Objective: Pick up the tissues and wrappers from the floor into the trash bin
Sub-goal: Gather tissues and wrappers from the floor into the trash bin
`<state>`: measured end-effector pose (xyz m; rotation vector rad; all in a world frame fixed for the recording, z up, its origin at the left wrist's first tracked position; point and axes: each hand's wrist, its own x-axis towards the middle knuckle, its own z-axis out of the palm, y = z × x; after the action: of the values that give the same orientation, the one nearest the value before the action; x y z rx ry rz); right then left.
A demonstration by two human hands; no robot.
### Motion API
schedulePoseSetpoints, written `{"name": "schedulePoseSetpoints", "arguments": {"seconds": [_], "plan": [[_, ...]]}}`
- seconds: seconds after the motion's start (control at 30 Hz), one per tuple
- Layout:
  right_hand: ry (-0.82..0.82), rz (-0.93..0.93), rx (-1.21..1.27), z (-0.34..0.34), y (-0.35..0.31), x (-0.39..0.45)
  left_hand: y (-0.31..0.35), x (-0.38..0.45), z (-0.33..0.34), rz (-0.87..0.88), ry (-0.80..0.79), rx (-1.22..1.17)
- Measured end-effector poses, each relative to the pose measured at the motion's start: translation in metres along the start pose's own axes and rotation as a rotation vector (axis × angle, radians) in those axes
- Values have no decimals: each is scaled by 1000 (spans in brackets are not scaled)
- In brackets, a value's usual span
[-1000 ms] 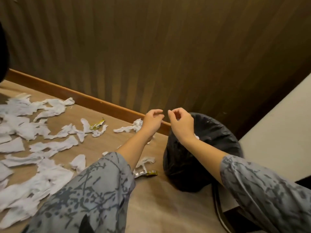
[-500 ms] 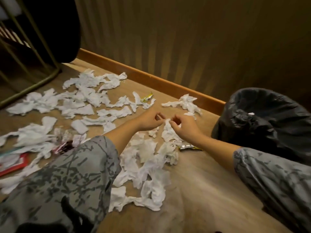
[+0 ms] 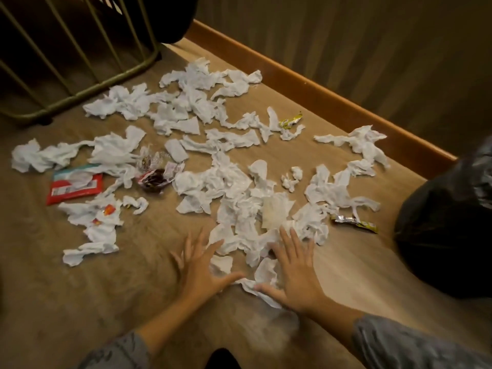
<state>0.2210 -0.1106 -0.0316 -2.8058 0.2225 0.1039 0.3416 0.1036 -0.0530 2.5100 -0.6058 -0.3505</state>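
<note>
Many torn white tissues (image 3: 239, 187) lie scattered over the brown floor, densest in the middle. Among them are a red and white wrapper (image 3: 74, 186) at the left, a dark crumpled wrapper (image 3: 154, 179), a yellow wrapper (image 3: 290, 121) near the skirting and a silver-yellow wrapper (image 3: 354, 223) at the right. The trash bin (image 3: 447, 235), lined with a black bag, stands at the right edge. My left hand (image 3: 199, 270) is spread flat with straight fingers at the near edge of the pile. My right hand (image 3: 295, 272) is spread likewise over the nearest tissue pieces, holding nothing.
A wooden skirting board (image 3: 319, 94) and a panelled wall run along the far side. A green metal frame (image 3: 80, 75) stands at the far left with a dark object behind it. Bare floor lies nearest me and between the pile and the bin.
Both hands came away from the bin, moved left and down to the floor, and went from curled fingertips to spread flat fingers. The view swung left, showing much more of the litter.
</note>
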Motion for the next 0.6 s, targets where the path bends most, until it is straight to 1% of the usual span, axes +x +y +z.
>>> {"name": "schedulePoseSetpoints", "arguments": {"seconds": [0.07,0.1,0.2,0.27,0.33,0.4,0.47,0.5,0.57,0.6], "plan": [[-24,-79,-2,19,1,-17,-9,-11,12,30,-21,12],[-32,-116,6,26,3,-22,-11,-15,19,58,-6,13],[-8,-233,77,32,14,-23,-7,-16,27,116,88,-157],[7,-283,126,28,22,-18,-3,-11,29,131,161,-193],[4,-318,158,25,30,-13,3,-5,28,73,184,-227],[-36,-355,199,20,39,-7,14,0,24,-44,204,-311],[-91,-332,238,11,48,3,26,9,17,-161,266,-440],[-93,-292,269,3,53,9,32,15,12,-214,333,-499],[-24,-162,348,-16,58,20,43,31,-1,-276,491,-540],[44,-83,383,-26,60,25,47,38,-8,-260,541,-532]]}}
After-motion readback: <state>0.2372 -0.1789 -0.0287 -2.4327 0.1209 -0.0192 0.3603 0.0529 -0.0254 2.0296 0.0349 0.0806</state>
